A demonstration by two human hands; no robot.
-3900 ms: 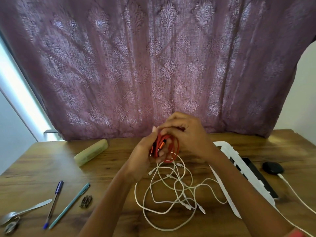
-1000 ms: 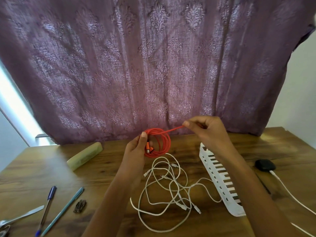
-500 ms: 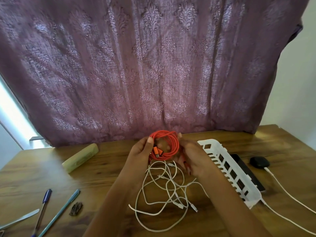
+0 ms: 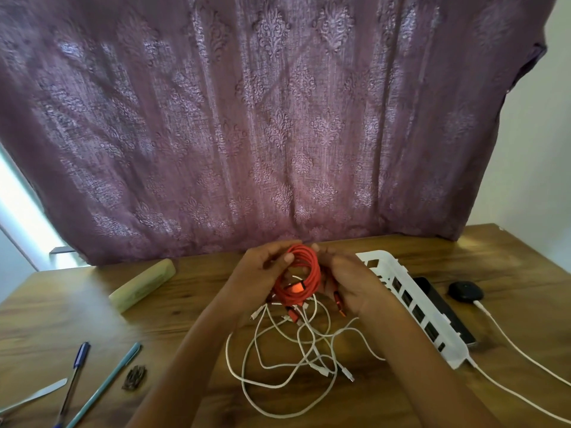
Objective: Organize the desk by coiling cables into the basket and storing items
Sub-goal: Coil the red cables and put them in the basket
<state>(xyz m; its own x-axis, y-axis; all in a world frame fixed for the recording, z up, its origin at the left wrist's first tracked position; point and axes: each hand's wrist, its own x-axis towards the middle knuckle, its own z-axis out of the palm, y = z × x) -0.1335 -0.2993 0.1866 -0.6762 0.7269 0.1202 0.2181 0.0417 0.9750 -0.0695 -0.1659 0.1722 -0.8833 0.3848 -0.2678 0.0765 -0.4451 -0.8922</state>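
Winding: complete, by the look of it; the orange cable sits as a tight round coil held above the desk, where a second ago its tail was drawn out taut toward 3 o'clock.
Left hand: closed on the coil's 9 o'clock side, thumb pressed across the loops.
Right hand: brought back in from the stretched tail, now cupping the coil's 3 o'clock side and pinching the loose end; one orange plug hangs below the palm.
Second plug: lies against the coil's 6 o'clock arc.
White basket: on the desk at 3 o'clock of the hands, just beside the right wrist, slatted wall facing the viewer; contents cannot be seen.
White cables: loose tangle at 6 o'clock, untouched and not yet coiled.
Pens: far at 8 o'clock, not yet stored.
Meaning: the first cable appears ready to drop into the basket; the dangling ends may spring the loops apart on release.
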